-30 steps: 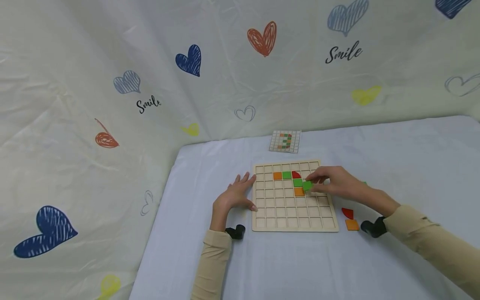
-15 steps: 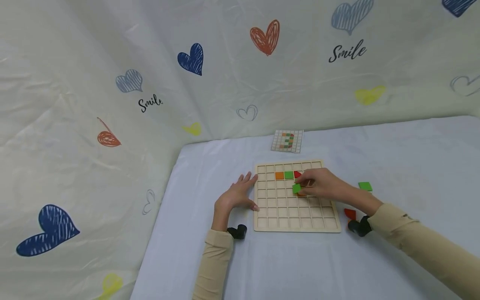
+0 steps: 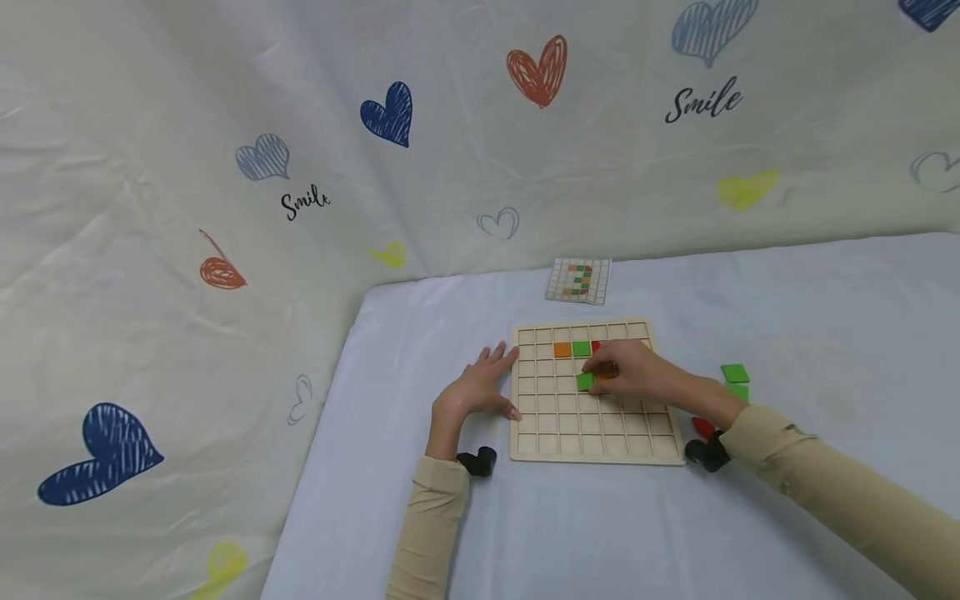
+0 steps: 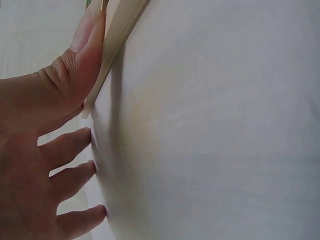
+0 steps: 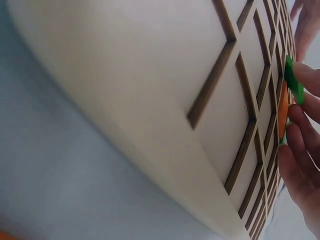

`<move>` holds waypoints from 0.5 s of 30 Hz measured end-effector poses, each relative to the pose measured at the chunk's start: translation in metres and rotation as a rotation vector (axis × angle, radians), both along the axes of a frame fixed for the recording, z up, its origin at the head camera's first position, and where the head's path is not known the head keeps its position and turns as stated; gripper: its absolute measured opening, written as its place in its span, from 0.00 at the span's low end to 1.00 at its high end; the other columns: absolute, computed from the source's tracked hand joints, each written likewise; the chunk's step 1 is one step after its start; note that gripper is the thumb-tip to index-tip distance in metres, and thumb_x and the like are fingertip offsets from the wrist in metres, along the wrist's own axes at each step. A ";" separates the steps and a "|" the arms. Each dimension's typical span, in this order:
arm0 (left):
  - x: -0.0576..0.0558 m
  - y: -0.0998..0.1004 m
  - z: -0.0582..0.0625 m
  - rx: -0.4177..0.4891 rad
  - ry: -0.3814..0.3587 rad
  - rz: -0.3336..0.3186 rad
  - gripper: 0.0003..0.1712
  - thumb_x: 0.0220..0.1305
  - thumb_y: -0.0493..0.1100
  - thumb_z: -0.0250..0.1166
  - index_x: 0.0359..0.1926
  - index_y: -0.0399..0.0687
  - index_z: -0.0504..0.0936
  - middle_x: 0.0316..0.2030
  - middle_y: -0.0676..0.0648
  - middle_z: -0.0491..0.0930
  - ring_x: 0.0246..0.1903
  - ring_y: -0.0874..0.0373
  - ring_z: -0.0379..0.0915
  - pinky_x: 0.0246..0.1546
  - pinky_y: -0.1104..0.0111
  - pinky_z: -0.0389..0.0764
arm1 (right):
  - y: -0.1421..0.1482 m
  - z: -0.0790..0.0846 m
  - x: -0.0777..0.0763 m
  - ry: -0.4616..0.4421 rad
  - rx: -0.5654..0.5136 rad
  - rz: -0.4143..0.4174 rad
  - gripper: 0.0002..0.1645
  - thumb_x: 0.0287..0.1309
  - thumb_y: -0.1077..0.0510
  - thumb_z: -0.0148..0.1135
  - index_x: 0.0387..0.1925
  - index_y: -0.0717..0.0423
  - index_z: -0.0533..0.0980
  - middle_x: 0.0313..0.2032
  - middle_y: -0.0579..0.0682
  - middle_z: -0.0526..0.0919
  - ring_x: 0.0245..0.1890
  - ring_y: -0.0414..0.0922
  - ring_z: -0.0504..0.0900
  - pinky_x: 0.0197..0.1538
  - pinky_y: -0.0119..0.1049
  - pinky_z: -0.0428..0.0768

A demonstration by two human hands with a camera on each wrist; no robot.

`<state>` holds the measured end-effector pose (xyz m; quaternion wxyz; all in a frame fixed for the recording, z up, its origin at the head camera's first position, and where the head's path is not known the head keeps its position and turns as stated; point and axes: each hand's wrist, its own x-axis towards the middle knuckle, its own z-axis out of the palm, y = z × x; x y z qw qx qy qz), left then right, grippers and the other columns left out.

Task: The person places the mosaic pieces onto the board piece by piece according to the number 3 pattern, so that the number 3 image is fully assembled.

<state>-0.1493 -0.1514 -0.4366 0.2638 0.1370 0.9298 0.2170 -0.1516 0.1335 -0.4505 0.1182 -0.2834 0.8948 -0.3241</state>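
Note:
A wooden grid board [image 3: 555,425] lies on the white cloth. My right hand [image 3: 637,371] pinches a green square tile [image 3: 585,382] between thumb and finger, over the board's middle. In the right wrist view the green tile [image 5: 294,80] is tilted beside an orange tile [image 5: 283,106] set in the grid. An orange tile [image 3: 562,350], a green tile [image 3: 581,349] and a partly covered red piece [image 3: 596,346] lie in an upper row. My left hand [image 3: 476,392] rests at the board's left edge with fingers spread; its thumb [image 4: 82,65] touches the wooden rim.
Behind the board lies a printed pattern card [image 3: 579,281] with coloured squares. Right of the board are loose green tiles [image 3: 735,373] and a red piece [image 3: 702,427], partly hidden by the right wrist camera [image 3: 707,452]. A curtain printed with hearts [image 3: 538,71] hangs behind the table.
My right hand has moved left across the board with the green tile, now left of the orange tile's column. Its wrist now uncovers loose green tiles. The left hand stays at the edge.

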 end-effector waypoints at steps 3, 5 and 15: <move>0.000 0.000 0.000 0.002 -0.001 -0.006 0.65 0.51 0.46 0.82 0.83 0.53 0.52 0.83 0.45 0.42 0.82 0.45 0.32 0.80 0.43 0.44 | -0.002 -0.002 -0.001 0.025 0.016 0.014 0.14 0.53 0.61 0.78 0.42 0.61 0.87 0.37 0.48 0.86 0.37 0.41 0.80 0.43 0.38 0.83; 0.000 0.000 0.001 0.002 -0.001 -0.007 0.65 0.51 0.46 0.82 0.83 0.53 0.52 0.83 0.45 0.42 0.82 0.45 0.32 0.80 0.43 0.44 | -0.003 -0.002 -0.001 0.040 0.026 0.020 0.13 0.52 0.62 0.78 0.41 0.60 0.87 0.37 0.48 0.85 0.37 0.41 0.79 0.43 0.38 0.82; 0.000 0.002 0.001 -0.001 -0.012 0.006 0.65 0.51 0.46 0.82 0.83 0.54 0.52 0.83 0.46 0.42 0.83 0.46 0.31 0.80 0.44 0.44 | -0.005 0.001 0.001 0.045 0.069 0.015 0.15 0.51 0.62 0.78 0.43 0.62 0.88 0.39 0.49 0.85 0.39 0.43 0.80 0.46 0.42 0.83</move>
